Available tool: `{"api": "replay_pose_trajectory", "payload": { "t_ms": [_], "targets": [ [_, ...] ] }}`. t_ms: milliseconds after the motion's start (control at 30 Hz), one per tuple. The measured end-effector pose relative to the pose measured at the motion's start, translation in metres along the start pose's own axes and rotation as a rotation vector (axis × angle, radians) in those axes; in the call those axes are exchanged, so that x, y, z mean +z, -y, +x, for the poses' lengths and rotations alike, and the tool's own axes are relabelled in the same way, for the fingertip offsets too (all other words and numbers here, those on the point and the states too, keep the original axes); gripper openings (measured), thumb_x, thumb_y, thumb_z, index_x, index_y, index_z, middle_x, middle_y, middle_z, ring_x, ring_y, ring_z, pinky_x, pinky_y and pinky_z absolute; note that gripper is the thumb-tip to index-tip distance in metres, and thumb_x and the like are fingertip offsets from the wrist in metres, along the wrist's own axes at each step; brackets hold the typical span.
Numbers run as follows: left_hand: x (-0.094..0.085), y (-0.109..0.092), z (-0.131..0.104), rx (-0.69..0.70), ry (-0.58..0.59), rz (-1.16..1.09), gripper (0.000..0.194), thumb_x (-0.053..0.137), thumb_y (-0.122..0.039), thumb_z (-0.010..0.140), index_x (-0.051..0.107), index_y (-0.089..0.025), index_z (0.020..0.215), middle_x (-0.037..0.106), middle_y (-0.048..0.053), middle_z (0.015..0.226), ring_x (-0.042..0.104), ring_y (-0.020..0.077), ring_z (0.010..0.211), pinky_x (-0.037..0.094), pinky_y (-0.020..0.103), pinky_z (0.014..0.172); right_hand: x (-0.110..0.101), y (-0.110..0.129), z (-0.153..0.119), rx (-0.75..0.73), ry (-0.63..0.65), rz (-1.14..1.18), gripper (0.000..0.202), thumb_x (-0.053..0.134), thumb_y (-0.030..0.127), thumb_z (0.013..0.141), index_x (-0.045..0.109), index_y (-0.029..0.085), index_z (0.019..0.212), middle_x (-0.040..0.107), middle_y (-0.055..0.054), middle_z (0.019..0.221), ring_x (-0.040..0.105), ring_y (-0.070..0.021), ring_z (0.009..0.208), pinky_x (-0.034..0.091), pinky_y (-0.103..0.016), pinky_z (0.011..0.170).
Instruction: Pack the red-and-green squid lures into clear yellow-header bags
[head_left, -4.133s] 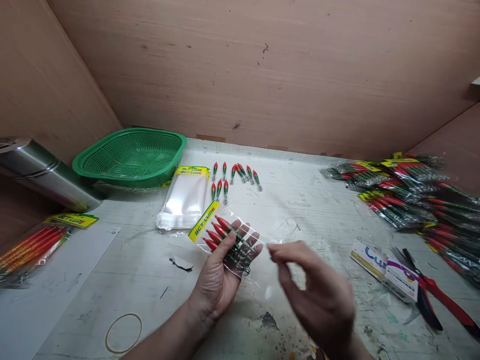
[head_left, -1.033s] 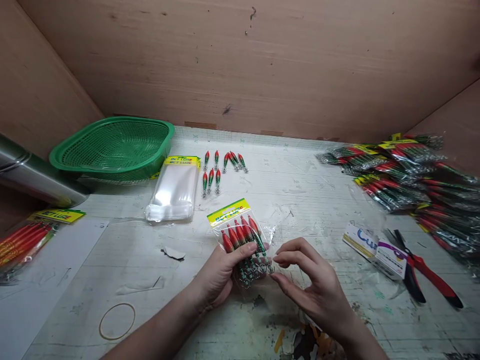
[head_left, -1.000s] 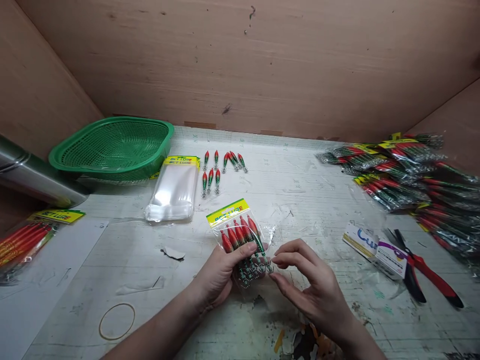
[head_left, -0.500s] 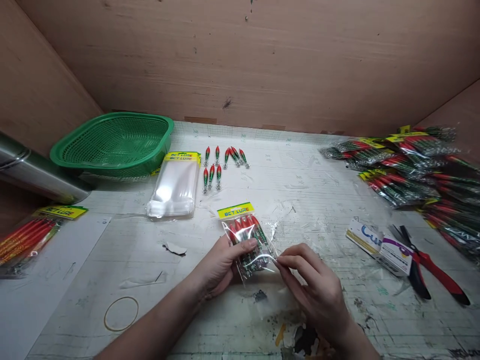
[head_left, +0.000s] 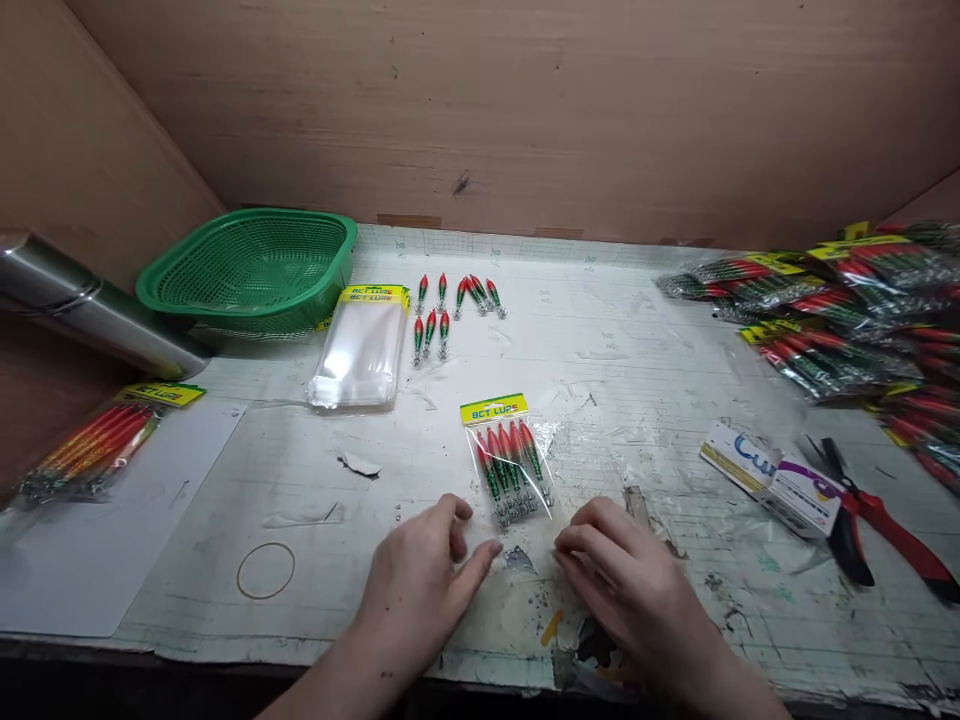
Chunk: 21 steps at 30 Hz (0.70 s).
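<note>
A clear packet of red and green fishing lures (head_left: 510, 465), with a yellow header card, lies flat on the worktable in front of me. My left hand (head_left: 431, 560) is just below and left of it, thumb and forefinger apart, holding nothing. To the packet's lower right, my right hand (head_left: 626, 570) has its thumb and fingertips pressed together; whatever they may hold is hidden. Farther back are several loose lures (head_left: 444, 333). Beside them rests a stack of empty clear bags (head_left: 360, 350) with yellow headers.
A green basket (head_left: 341, 250) and a metal cylinder (head_left: 142, 325) stand at left, above a packet of red-gold lures (head_left: 105, 440). Filled packets (head_left: 832, 365) pile up at right, near red-handled pliers (head_left: 892, 535) and a torn card box (head_left: 806, 495). A rubber band (head_left: 266, 570) lies at front left.
My left hand has let go of the lure packet, which now lies flat on the table, and drawn back toward me. The right hand stays pinched, no longer at the packet's edge.
</note>
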<state>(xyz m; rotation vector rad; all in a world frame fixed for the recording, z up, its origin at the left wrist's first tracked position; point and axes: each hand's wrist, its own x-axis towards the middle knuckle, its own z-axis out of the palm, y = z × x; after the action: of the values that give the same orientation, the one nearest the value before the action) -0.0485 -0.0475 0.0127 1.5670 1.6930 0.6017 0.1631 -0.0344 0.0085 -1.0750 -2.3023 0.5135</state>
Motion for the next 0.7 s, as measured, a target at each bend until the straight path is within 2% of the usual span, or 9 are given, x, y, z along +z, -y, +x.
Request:
{"api": "replay_pose_trajectory", "payload": {
  "t_ms": [133,233,333,433,500,533,600,633,700],
  "targets": [
    [0.023,0.003,-0.003,-0.167,0.07,-0.422,0.047,0.062,-0.029,0.077,0.043,-0.018,0.119,0.06,-0.003,0.064,0.059,0.0148,0.054,0.046,0.025,0.055,0.018,0.005,-0.001,0.027,0.129,0.216,0.014,0.046,0.013,0.092,0.059,0.018,0.095,0.057,-0.005,0.083,0.056,-0.014,0.074,0.047,-0.022,0.062],
    [0.027,0.003,0.001,-0.304,0.117,-0.67,0.053,0.063,-0.028,0.075,0.036,-0.018,0.12,0.058,-0.005,0.065,0.061,0.0148,0.056,0.049,0.026,0.056,0.037,0.006,0.001,0.091,0.142,0.257,0.008,0.051,0.014,0.09,0.059,0.018,0.089,0.056,-0.004,0.082,0.056,-0.0141,0.071,0.047,-0.022,0.061],
    [0.024,0.002,0.004,-0.363,0.138,-0.748,0.058,0.065,-0.027,0.072,0.033,-0.017,0.119,0.058,-0.005,0.066,0.06,0.0141,0.056,0.051,0.027,0.056,0.046,0.01,0.005,0.094,0.177,0.259,0.009,0.051,0.013,0.089,0.054,0.016,0.081,0.055,-0.003,0.08,0.054,-0.014,0.068,0.045,-0.023,0.058],
    [0.022,0.0,0.004,-0.358,0.116,-0.729,0.059,0.064,-0.025,0.072,0.032,-0.017,0.12,0.057,-0.006,0.064,0.059,0.0133,0.053,0.049,0.025,0.054,0.035,0.011,0.009,0.087,0.235,0.372,0.013,0.047,0.015,0.091,0.052,0.017,0.079,0.054,-0.003,0.079,0.053,-0.014,0.069,0.044,-0.023,0.059],
    [0.024,-0.001,0.003,-0.361,0.097,-0.75,0.059,0.064,-0.025,0.072,0.03,-0.018,0.12,0.055,-0.007,0.063,0.06,0.0136,0.053,0.049,0.025,0.053,0.016,0.002,0.006,0.186,0.225,0.546,0.017,0.048,0.023,0.093,0.051,0.018,0.078,0.054,-0.002,0.076,0.052,-0.0134,0.068,0.044,-0.022,0.058],
    [0.025,-0.002,0.002,-0.364,0.091,-0.759,0.06,0.064,-0.025,0.073,0.029,-0.018,0.121,0.054,-0.008,0.063,0.061,0.0141,0.053,0.05,0.025,0.053,0.004,-0.008,0.002,0.267,0.187,0.62,0.019,0.048,0.028,0.094,0.051,0.018,0.078,0.053,-0.001,0.073,0.052,-0.0129,0.065,0.043,-0.022,0.055],
    [0.026,-0.001,0.001,-0.374,0.091,-0.753,0.059,0.062,-0.024,0.074,0.028,-0.018,0.122,0.054,-0.007,0.064,0.063,0.0153,0.056,0.051,0.026,0.055,-0.02,-0.036,-0.01,0.443,-0.007,0.612,0.023,0.049,0.038,0.094,0.052,0.019,0.081,0.051,0.0,0.067,0.049,-0.0125,0.057,0.04,-0.022,0.048],
    [0.027,0.0,-0.001,-0.372,0.102,-0.736,0.058,0.061,-0.024,0.075,0.028,-0.017,0.123,0.053,-0.007,0.065,0.063,0.0158,0.057,0.051,0.026,0.055,-0.031,-0.053,-0.017,0.511,-0.137,0.485,0.024,0.05,0.041,0.093,0.053,0.019,0.084,0.05,0.0,0.065,0.048,-0.0126,0.053,0.039,-0.022,0.045],
    [0.025,0.006,-0.005,-0.32,0.123,-0.651,0.05,0.055,-0.027,0.081,0.031,-0.018,0.124,0.053,-0.004,0.071,0.064,0.0159,0.059,0.052,0.027,0.055,-0.051,-0.083,-0.029,0.575,-0.376,-0.017,0.03,0.05,0.047,0.092,0.056,0.018,0.084,0.054,-0.005,0.07,0.052,-0.0169,0.059,0.041,-0.028,0.049]
  ]
}}
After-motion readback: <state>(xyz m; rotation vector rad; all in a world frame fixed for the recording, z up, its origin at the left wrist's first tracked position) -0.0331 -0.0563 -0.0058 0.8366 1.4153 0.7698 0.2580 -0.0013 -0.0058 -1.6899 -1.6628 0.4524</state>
